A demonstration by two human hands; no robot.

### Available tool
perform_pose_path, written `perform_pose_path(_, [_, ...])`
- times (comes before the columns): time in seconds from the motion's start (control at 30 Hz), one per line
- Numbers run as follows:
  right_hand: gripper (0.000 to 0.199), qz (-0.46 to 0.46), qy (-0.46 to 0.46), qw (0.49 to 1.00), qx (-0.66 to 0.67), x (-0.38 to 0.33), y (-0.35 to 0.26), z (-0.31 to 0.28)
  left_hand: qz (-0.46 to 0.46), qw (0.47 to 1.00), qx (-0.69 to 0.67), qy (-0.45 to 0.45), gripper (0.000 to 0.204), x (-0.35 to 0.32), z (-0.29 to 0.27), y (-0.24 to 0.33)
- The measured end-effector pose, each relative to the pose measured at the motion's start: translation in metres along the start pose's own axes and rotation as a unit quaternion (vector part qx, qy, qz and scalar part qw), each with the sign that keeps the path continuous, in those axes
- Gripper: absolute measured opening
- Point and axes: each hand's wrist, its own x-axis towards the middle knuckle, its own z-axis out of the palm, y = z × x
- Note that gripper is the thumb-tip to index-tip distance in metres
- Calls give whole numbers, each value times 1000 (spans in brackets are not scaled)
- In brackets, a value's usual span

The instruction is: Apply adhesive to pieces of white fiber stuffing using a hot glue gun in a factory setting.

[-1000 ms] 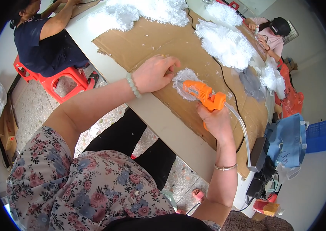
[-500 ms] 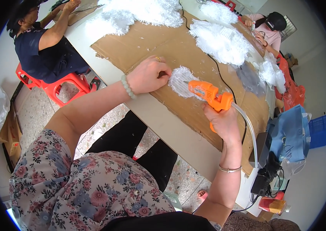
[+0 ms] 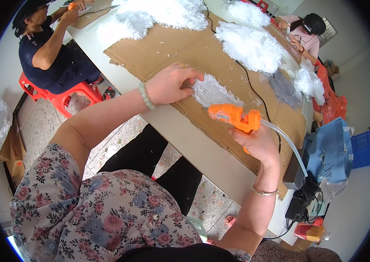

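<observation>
A white ribbed piece with fringed edges point(image 3: 216, 92) lies on the brown cardboard point(image 3: 172, 48), partly hidden at its lower right by the glue gun. My left hand point(image 3: 172, 83), wearing a bead bracelet, has its thumb and fingertips closed on the piece's left end. In my right hand point(image 3: 259, 143) is an orange hot glue gun point(image 3: 233, 117), its nozzle pointing left just below the piece. A long pale glue stick point(image 3: 287, 139) curves out of its back. No contact shows between nozzle and piece.
White fringed piles point(image 3: 252, 46) lie across the far cardboard, with a black cable point(image 3: 250, 81) running past. A blue bag point(image 3: 329, 150) and a black adapter point(image 3: 297, 210) stand at right. One person point(image 3: 54, 61) sits far left, another point(image 3: 303, 37) far right.
My right hand has drawn the glue gun slightly down, off the white piece. My left fingers have reached out onto the piece, which has turned. The person at left has shifted their arms.
</observation>
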Motion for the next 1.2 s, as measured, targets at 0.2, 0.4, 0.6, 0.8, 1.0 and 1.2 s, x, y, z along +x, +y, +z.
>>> perform_pose_path(0.2, [27,-9,22,999,30,3,4,4,171,983,58,24,9,7,-1,2])
perform_pose_path(0.4, [25,-9,56,998,40,7,6,4,150,986,63,31,6,20,9,0])
perform_pose_path(0.6, [22,-13,43,997,58,-2,4,-9,100,988,113,16,8,29,18,-3])
perform_pose_path(0.8, [24,-14,32,999,22,5,8,0,87,989,118,24,8,33,22,0])
perform_pose_path(1.0, [22,-24,97,992,70,2,9,-10,140,990,8,33,15,33,9,3])
perform_pose_path(1.2, [22,19,73,997,20,-3,11,-23,166,985,53,7,14,23,13,19])
